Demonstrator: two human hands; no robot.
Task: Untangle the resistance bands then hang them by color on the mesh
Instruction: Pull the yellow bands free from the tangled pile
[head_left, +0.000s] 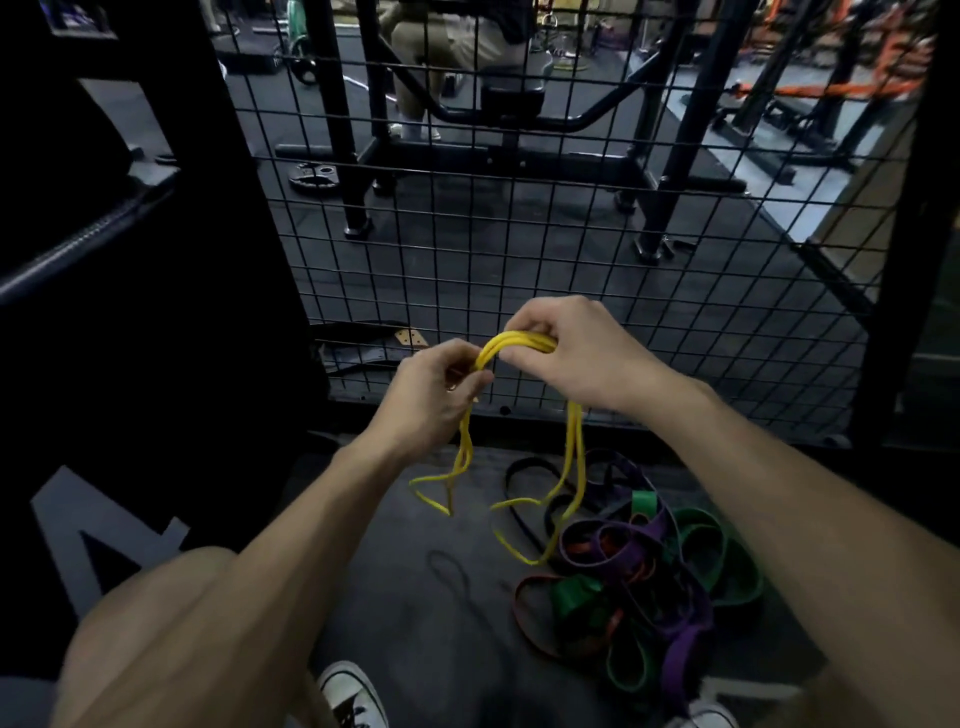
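Several thin yellow bands (519, 340), looped, dangling tangled.

Dim, soft focus — edges bowed, left black.

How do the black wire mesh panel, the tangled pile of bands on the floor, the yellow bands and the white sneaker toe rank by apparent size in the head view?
1. Black wire mesh panel
2. Tangled pile of bands
3. Yellow bands, held in both hands
4. White sneaker toe, partly cut off
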